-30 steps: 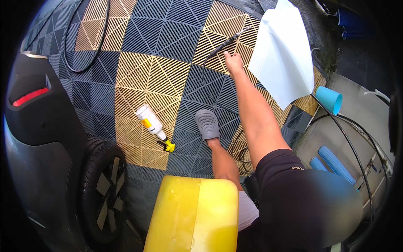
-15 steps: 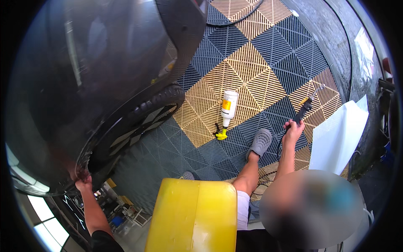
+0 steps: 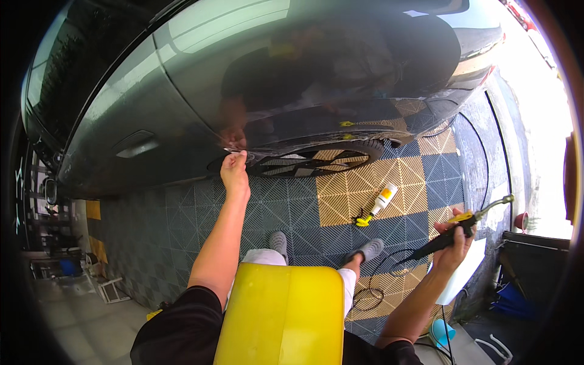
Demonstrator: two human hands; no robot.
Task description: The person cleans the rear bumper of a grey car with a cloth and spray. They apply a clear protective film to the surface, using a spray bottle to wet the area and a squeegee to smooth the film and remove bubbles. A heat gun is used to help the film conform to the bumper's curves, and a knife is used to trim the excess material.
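Holding a black spray gun [image 3: 433, 244] in the right grip [image 3: 455, 249], closed around its body, out over the tiled floor [image 3: 201, 213] and well apart from the dark car [image 3: 316, 79]. Noted a yellow part on the gun's upper side and a bent metal lance [image 3: 491, 205] aimed up to the right, ending in a brass-coloured tip. Traced a thin black hose [image 3: 382, 296] down to loose loops on the floor, below the gun's rear end.

Reaching forward with the left grip [image 3: 235, 173] to the car's side, just left of the wheel [image 3: 316, 163]; drawn nearly closed, with fingertips at or very near the panel. Cannot tell contact from a narrow gap, nor make out any object between the fingertips.

Found a white bottle [image 3: 384, 198] with an orange label and yellow trigger head, lying on tan tiles between the wheel and the right grey clog [image 3: 372, 248]. Logged a white sheet [image 3: 465, 275], partly hidden by the right forearm, and a turquoise cup [image 3: 442, 332] at lower right. Recorded a large yellow block [image 3: 280, 319] at the lower edge, between both arms.
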